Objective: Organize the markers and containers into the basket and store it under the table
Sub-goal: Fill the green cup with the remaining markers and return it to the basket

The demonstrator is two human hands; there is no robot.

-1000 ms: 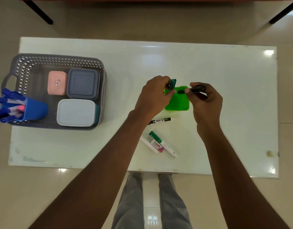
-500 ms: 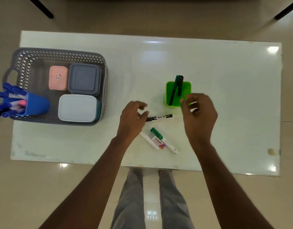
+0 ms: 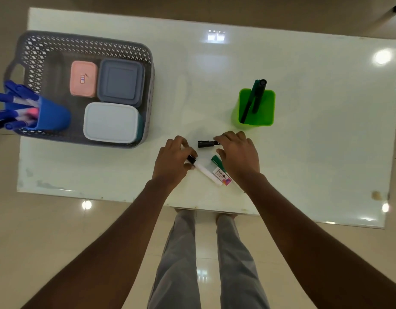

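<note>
My left hand (image 3: 173, 162) pinches the black-capped end of a white marker (image 3: 205, 172) that lies on the white table (image 3: 315, 157). My right hand (image 3: 238, 152) has its fingertips on the end of a black marker (image 3: 205, 144), with the thumb just below it. A green-capped marker (image 3: 216, 160) lies partly under that hand. Behind them a green cup (image 3: 260, 118) stands upright with two dark markers (image 3: 256, 94) in it. At the left, the grey basket (image 3: 87, 44) holds a blue cup (image 3: 53, 117) full of blue markers and three lidded containers.
In the basket the pink container (image 3: 83, 78), grey container (image 3: 120, 80) and white container (image 3: 111, 122) lie side by side. My legs (image 3: 206, 264) stand at the table's near edge. Tiled floor surrounds the table.
Both hands came down from the green cup, leaving two markers standing in it. They have dropped onto the loose markers near the table's front edge.
</note>
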